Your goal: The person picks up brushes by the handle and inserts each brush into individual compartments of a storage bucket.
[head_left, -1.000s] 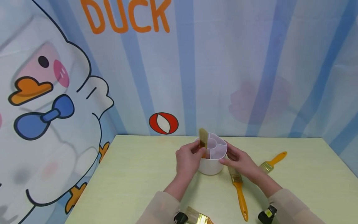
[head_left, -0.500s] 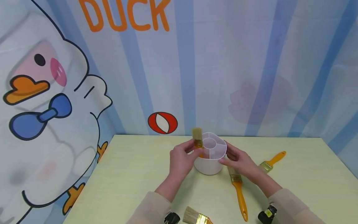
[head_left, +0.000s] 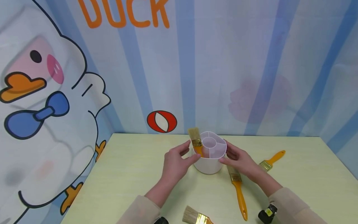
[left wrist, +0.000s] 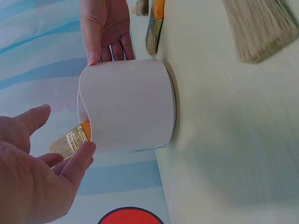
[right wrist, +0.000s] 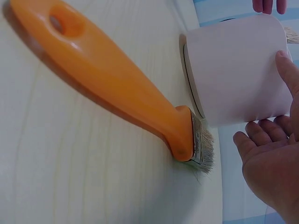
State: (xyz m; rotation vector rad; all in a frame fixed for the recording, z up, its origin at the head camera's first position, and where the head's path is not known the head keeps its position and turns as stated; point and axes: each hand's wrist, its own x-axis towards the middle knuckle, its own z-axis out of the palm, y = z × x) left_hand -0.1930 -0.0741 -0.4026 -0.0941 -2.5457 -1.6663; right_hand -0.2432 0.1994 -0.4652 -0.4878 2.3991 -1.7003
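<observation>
As I look from the near edge of the pale wooden table [head_left: 131, 183], a wide brush with pale bristles and a gold band [head_left: 195, 216] lies closest, partly cut off at the bottom. A bit farther, a long orange-handled paint brush [head_left: 237, 189] lies flat, its bristles just beside the round white plastic cup with dividers inside [head_left: 211, 155]. My left hand [head_left: 174, 161] is loose, fingers spread, thumb near the cup's side, gripping nothing. My right hand [head_left: 240, 160] is relaxed too, fingertips touching the cup wall. A small orange brush [head_left: 195, 143] stands in the cup's left slot, bristles up and leaning out. I think it could tip the cup if a hand bumps it. Farther right lies another small orange brush [head_left: 272, 160]. I cannot see how deep the standing brush sits.
</observation>
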